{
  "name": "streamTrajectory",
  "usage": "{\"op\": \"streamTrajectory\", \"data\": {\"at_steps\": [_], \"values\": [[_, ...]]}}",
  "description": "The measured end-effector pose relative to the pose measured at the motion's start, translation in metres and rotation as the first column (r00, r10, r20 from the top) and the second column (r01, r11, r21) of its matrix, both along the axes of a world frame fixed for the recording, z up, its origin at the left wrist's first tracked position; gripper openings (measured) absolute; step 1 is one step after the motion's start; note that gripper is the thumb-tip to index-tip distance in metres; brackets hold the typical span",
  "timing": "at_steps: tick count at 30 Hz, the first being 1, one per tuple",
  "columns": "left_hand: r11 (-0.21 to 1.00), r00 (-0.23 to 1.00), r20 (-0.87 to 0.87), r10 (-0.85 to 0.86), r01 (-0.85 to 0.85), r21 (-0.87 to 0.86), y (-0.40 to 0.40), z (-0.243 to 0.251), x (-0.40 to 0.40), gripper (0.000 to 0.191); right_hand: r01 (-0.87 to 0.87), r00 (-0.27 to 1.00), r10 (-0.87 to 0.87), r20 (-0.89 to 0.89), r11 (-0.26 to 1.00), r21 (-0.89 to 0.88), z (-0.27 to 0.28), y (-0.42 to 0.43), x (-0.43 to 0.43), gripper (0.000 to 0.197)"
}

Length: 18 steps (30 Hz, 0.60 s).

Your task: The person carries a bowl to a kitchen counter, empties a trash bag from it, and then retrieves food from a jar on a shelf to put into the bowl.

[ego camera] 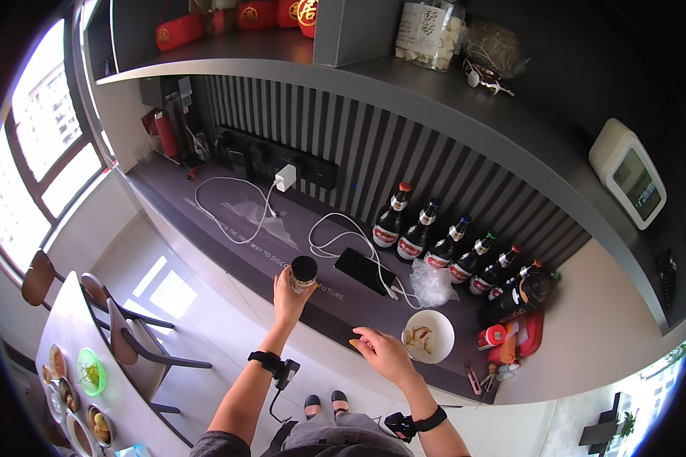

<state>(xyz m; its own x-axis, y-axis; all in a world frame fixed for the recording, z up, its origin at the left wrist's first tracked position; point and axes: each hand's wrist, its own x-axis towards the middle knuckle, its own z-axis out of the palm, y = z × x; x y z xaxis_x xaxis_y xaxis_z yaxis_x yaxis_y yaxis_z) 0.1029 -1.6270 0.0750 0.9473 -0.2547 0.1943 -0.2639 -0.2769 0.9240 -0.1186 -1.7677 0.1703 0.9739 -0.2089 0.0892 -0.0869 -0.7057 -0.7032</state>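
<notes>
My left hand point(290, 294) is closed around a small glass jar point(302, 280) with a black lid, held over the front part of the dark counter mat. My right hand point(380, 351) holds nothing; its fingers are apart and slightly curled, just left of a white bowl point(443, 337). Inside the bowl lie some thin brown pieces. A black smartphone point(366, 271) rests on the mat between the jar and a crumpled clear plastic bag point(431, 284), with a white cable across it.
Several glass bottles point(386, 228) line the slatted wall. At the right end stand a black bottle point(511, 303), a red-lidded jar point(490, 337) and pink scissors point(472, 380). A white charger point(286, 178) is plugged in behind. Above runs a shelf point(434, 103); a dining table point(108, 411) with dishes is at lower left.
</notes>
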Motion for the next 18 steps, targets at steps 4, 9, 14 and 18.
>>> {"op": "streamTrajectory", "data": {"at_steps": [4,9,14,18], "values": [[0.997,0.969,0.234,-0.075,0.075,0.007,-0.027,0.049,-0.045,0.059,0.240,0.968,-0.237,0.079,0.970,-0.031,0.009,-0.005,0.008,0.036],[0.946,0.804,0.500,-0.321,0.244,0.215,-0.042,0.072,-0.099,0.064,0.460,0.888,-0.451,0.094,0.857,-0.232,0.022,-0.015,0.024,0.056],[0.893,0.750,0.485,-0.450,0.384,0.234,-0.056,0.080,-0.118,0.064,0.460,0.888,-0.431,0.162,0.808,-0.368,0.011,-0.043,0.007,0.048],[0.823,0.667,0.482,-0.568,0.469,0.321,-0.069,0.093,-0.121,0.066,0.485,0.869,-0.451,0.201,0.858,-0.171,0.005,-0.060,-0.015,0.045]]}}
